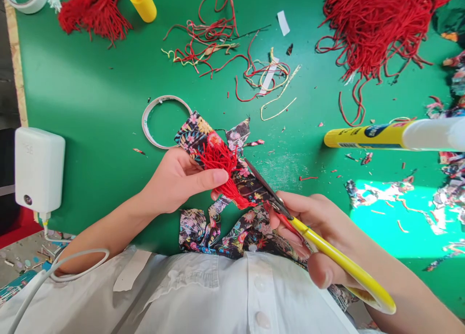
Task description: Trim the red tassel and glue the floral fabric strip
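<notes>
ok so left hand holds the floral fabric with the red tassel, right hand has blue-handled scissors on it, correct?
Not quite. The scissors in the right hand have yellow handles, not blue; the head view shows it. The left hand does hold the floral fabric with the red tassel.

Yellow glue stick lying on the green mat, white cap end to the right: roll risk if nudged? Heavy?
The yellow cylindrical glue stick lies on its side on the flat green table mat, so a sideways nudge would probably roll it. It looks like rigid plastic, likely stiff and light. Its smooth surface may be a little slippery. Neither hand touches it.
</notes>
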`<state>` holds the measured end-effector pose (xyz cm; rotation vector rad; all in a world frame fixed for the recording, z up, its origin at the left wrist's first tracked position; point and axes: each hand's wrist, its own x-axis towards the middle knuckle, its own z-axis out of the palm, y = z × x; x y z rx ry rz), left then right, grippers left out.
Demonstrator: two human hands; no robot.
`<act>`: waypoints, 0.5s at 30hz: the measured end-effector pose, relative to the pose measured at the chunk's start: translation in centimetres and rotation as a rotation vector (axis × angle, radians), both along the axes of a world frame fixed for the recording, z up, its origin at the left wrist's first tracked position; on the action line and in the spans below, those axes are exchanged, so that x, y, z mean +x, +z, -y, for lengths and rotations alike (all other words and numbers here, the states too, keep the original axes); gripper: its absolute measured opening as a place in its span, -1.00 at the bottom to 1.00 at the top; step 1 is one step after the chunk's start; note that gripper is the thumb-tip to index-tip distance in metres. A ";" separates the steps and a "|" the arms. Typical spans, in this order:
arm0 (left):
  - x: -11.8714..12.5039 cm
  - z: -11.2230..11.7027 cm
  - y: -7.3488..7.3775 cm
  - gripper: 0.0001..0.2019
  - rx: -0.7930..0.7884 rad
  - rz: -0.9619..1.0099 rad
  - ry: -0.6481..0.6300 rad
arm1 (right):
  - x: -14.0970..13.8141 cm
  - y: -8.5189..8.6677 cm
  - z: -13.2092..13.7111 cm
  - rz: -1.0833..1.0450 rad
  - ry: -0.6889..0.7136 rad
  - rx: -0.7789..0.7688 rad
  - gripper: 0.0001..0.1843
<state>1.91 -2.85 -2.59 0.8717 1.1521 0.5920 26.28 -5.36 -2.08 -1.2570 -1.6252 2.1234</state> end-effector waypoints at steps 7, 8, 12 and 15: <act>-0.1 0.0 -0.1 -0.58 -0.016 0.003 -0.008 | 0.4 -0.5 0.3 -0.083 0.019 -0.148 -0.20; -0.1 0.0 -0.2 -0.59 -0.014 0.010 -0.007 | 0.2 -0.3 0.2 -0.080 0.011 -0.149 -0.22; 0.0 0.0 -0.1 -0.61 -0.007 0.030 0.004 | -0.2 0.2 0.2 -0.040 -0.043 -0.129 -0.24; 0.0 0.0 -0.1 -0.61 -0.008 0.025 0.017 | -0.4 0.2 0.2 -0.051 -0.079 -0.116 -0.26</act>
